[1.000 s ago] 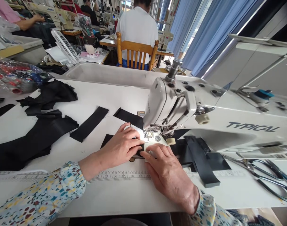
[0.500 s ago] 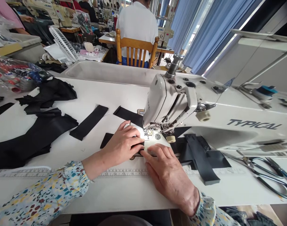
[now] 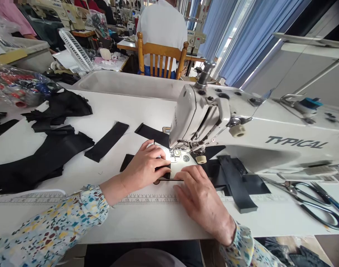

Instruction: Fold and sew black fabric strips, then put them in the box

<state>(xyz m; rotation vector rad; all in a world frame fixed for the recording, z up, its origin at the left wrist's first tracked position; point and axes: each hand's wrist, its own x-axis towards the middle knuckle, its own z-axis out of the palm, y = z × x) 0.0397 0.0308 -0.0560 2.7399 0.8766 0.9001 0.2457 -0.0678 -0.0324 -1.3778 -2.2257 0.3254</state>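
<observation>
My left hand (image 3: 147, 161) lies over a strip of black fabric (image 3: 166, 175), its fingers and thumb holding the strip flat just in front of the presser foot (image 3: 173, 152). Black cloth also shows to the left of that hand. My right hand (image 3: 200, 193) rests on the machine bed to the right of the strip, fingers bent and thumb apart, with nothing visible in it. The white sewing machine (image 3: 203, 118) stands over the work, its lamp lighting the needle plate. Whatever lies under my palms is hidden.
More black strips (image 3: 107, 142) and a heap of black cloth (image 3: 41, 155) lie on the left. Other dark pieces (image 3: 237, 183) and scissors (image 3: 311, 204) are on the right. A ruler (image 3: 147, 199) runs along the front. A person in white (image 3: 162, 26) sits ahead.
My right fingers have come away from the strip's edge and shifted slightly right. The left hand stays on the strip. The view has tilted slightly.
</observation>
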